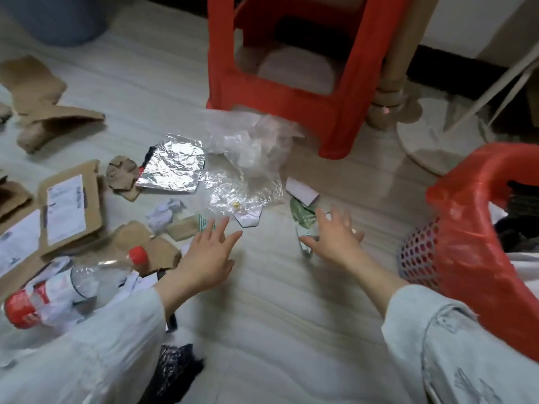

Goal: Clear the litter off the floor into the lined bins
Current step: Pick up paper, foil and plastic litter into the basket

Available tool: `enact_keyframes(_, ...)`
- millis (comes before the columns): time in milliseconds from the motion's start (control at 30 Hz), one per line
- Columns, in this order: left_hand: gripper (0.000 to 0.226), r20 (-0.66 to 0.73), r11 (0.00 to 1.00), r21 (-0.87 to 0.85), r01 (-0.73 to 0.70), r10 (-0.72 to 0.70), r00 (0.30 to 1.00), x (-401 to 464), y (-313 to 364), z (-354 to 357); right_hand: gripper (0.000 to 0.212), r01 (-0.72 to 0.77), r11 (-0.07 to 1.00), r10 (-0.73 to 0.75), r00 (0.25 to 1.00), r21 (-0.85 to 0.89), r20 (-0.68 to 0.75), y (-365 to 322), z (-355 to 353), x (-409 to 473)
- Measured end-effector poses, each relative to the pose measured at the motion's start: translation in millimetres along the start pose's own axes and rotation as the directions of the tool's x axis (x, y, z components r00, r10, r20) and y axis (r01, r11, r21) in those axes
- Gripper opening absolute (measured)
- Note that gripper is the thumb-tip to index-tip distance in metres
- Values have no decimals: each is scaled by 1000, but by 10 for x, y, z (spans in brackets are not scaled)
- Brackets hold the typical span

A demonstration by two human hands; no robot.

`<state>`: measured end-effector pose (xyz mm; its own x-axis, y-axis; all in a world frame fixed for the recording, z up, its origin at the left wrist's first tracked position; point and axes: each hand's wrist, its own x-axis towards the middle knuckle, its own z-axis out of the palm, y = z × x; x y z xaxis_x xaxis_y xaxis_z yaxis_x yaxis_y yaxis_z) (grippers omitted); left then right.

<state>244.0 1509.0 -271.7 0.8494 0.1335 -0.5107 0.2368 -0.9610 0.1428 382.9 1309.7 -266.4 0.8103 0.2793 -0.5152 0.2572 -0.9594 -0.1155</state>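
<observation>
2 hands reach low over the floor, fingers spread and holding nothing: left hand at lower centre, right hand beside the red-lined bin. Beyond them at mid-frame lie clear plastic film and foil, probably light, limp, crinkly; pinch an edge.

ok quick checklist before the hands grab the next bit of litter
1. Left hand free: ok, fingers spread, holding nothing.
2. Right hand free: ok, open over the green wrapper.
3. Wrapper within reach: ok, just beyond the fingertips.
4. Bin close: ok, red-lined, beside the right arm.
5. Room left in bin: cannot tell.
6. Floor cleared: not ok; foil, plastic film, cardboard and bottle remain.
</observation>
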Motion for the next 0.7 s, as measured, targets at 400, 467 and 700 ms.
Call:
enact_keyframes(400, 53, -67, 999, 36, -30, 32, 997, 455, 40, 243, 63, 244, 963, -251, 967, -115, -53, -38, 635, 23)
enact_keyframes(467, 45, -186, 992, 91, -89, 105, 977, 311, 41, 388, 68, 282, 941, -289, 957, -188, -12, 21, 633, -111)
enact_keyframes(700, 17, -356, 982, 142, -126, 170, 919, -54, 188, 706, 65, 328, 887, -379, 919, -326, -105, 113, 858, -456)
